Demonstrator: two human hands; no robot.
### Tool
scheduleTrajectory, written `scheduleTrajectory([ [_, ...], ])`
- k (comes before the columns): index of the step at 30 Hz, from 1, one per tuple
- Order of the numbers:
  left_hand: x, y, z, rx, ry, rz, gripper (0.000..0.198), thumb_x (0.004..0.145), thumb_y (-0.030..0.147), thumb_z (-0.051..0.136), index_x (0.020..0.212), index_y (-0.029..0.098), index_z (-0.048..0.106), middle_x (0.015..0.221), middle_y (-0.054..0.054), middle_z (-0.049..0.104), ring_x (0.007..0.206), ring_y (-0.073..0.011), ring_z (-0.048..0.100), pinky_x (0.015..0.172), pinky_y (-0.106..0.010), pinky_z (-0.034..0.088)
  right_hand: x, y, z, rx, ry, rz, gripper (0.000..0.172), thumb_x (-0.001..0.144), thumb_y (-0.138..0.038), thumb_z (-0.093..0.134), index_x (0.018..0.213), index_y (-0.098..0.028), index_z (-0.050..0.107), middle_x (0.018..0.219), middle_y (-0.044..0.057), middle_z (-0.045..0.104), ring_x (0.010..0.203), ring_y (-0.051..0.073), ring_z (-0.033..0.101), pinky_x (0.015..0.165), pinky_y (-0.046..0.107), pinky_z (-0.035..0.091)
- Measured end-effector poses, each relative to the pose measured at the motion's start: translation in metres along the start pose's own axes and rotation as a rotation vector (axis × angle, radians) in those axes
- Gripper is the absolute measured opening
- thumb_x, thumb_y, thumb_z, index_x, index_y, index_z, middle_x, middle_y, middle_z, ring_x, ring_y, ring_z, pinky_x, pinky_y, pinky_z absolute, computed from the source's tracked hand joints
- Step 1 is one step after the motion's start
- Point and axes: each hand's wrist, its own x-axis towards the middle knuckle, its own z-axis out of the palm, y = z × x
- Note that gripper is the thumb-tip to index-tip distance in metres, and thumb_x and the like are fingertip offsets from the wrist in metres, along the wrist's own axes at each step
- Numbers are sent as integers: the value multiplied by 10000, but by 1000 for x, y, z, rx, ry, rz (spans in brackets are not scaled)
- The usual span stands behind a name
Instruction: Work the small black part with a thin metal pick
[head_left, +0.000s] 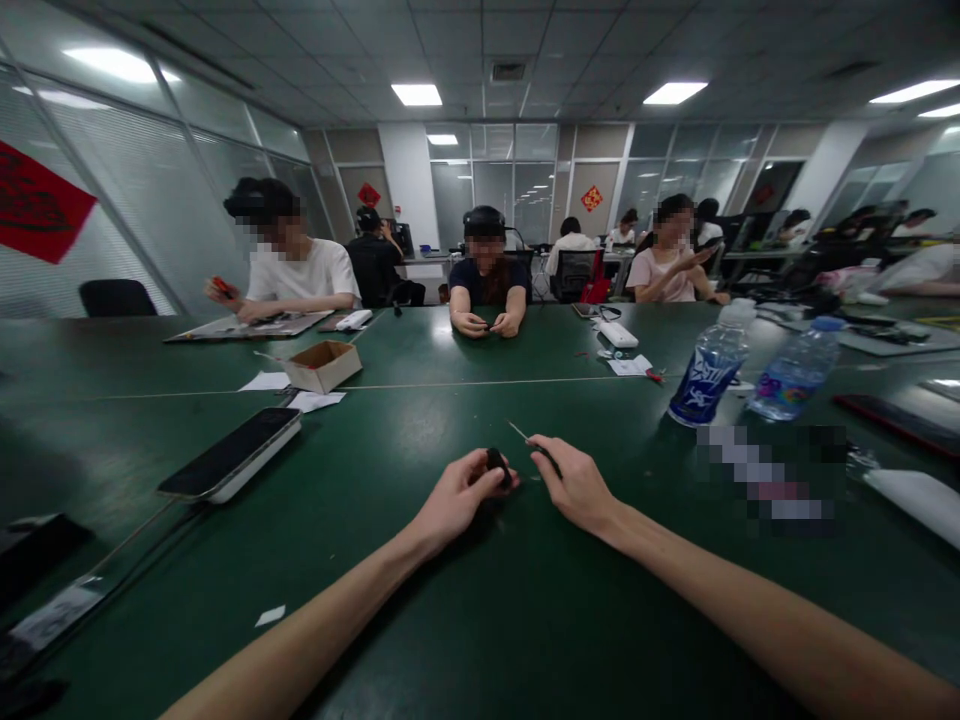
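Note:
My left hand (466,492) is closed around a small black object (498,466), held just above the green table (420,620). Its exact kind is too small and dark to make out. To the right of it, my right hand (576,484) grips a thin tool with a dark handle (547,457) and a slim metal shaft, which looks like a small screwdriver. The shaft (517,430) points up and to the left, away from the black object. A small gap separates the two hands.
On the left lie a phone on a white block (232,455) with cables, and an open cardboard box (322,366). A blue-labelled bottle (709,370) and another bottle (795,370) stand at right. A paper scrap (271,615) lies near my left forearm. People sit across the table.

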Motion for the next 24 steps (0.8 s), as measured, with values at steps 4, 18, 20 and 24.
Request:
scheduleTrajectory([
  [4, 3, -7, -7, -180, 159, 16, 284, 856, 321, 575, 1065, 130, 552, 1034, -118, 618, 985, -226, 600, 938, -392, 439, -1, -3, -1, -15, -107, -25, 267, 956, -248, 400, 1182, -163, 514, 1034, 83, 603, 882, 181, 594, 788, 317, 498],
  [18, 3, -7, -10, -235, 189, 7, 353, 852, 293, 582, 1165, 140, 529, 1126, -131, 590, 1022, -223, 583, 1007, -414, 388, -5, -3, -1, -105, -236, -42, 223, 938, -254, 442, 1115, -182, 558, 873, 39, 604, 722, 130, 563, 672, 244, 447],
  [20, 4, -7, -9, -208, 179, 1, 361, 841, 288, 599, 1164, 142, 534, 1113, -125, 594, 1022, -223, 583, 1003, -404, 392, -5, -3, -1, -119, -229, -40, 219, 933, -250, 452, 1116, -187, 556, 877, 37, 605, 731, 132, 565, 675, 243, 445],
  [24, 3, -5, -8, -184, 165, -1, 363, 841, 288, 598, 1168, 143, 535, 1116, -124, 593, 1026, -221, 581, 992, -385, 400, -5, -3, 0, -143, -222, -39, 216, 926, -251, 465, 1114, -191, 553, 875, 37, 607, 726, 136, 566, 665, 243, 444],
])
